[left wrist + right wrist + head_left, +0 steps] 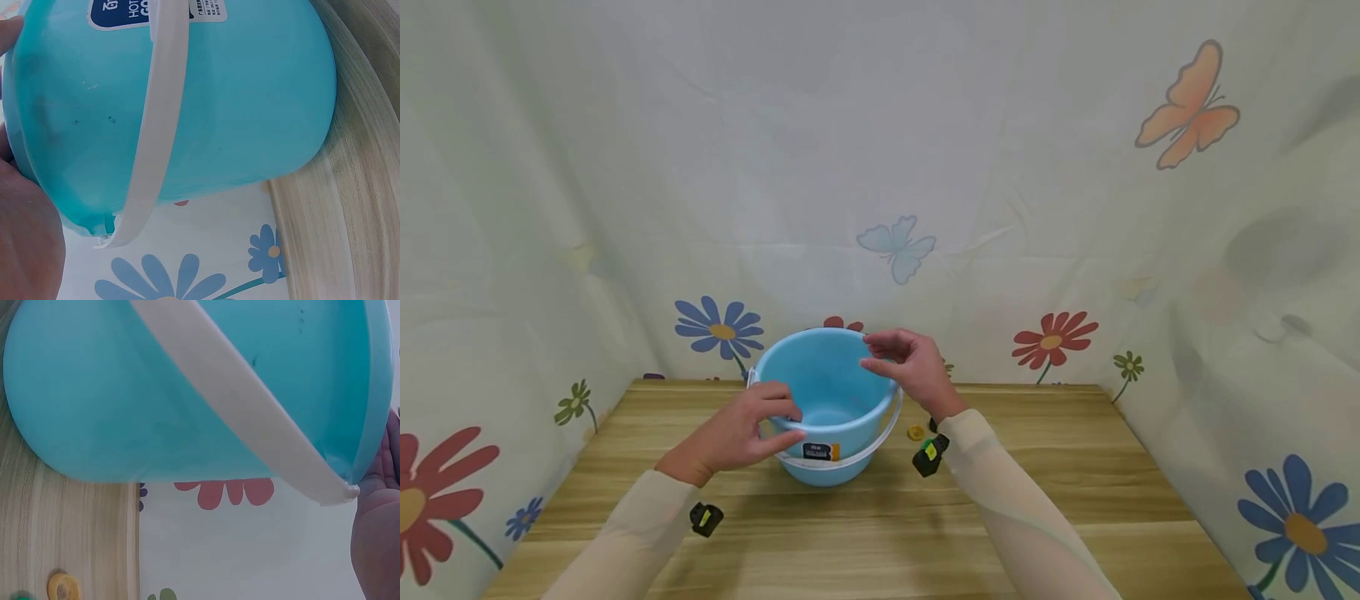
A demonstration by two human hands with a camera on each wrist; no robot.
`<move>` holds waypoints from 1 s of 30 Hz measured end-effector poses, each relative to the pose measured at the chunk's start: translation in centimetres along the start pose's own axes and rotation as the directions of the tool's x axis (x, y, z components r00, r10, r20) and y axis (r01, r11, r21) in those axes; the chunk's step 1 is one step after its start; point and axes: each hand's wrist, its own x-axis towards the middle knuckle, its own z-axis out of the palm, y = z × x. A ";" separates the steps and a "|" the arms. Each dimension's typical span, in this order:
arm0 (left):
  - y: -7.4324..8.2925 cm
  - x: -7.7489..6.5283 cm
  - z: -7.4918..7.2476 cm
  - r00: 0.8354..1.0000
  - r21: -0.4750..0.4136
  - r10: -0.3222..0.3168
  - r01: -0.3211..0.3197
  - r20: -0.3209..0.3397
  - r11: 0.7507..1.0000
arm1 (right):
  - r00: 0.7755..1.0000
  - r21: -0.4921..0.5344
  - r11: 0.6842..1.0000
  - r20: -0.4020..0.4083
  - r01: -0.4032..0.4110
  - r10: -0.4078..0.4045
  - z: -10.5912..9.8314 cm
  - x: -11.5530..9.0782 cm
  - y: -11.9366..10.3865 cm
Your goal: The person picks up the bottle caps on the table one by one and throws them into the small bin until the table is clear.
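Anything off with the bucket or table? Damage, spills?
Only the blue bucket: small dark specks on its outer wall below the rim, with similar dark streaks in the right wrist view. They break up plain plastic; scuffs or dirt, can't tell. No spill visible on the table.

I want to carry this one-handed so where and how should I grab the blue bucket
Probably the middle of the white handle, from the near side, hooking underneath: it bows down in front of the upright blue bucket, joined high at its sides, so should swing up.
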 end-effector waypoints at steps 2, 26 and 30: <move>0.0 0.0 0.0 1.000 0.000 0.000 0.000 0.001 1.000 | 1.000 0.004 1.000 0.000 0.002 -0.002 -0.1 0.0 0.2; 0.1 0.0 0.0 1.000 0.009 0.012 -0.012 -0.002 1.000 | 0.998 0.048 0.999 -0.057 -0.023 0.025 -2.9 -1.8 1.0; 0.1 0.0 0.0 1.000 0.013 0.002 -0.002 0.003 1.000 | 0.997 0.051 0.999 -0.072 -0.006 0.009 -3.6 -2.3 1.7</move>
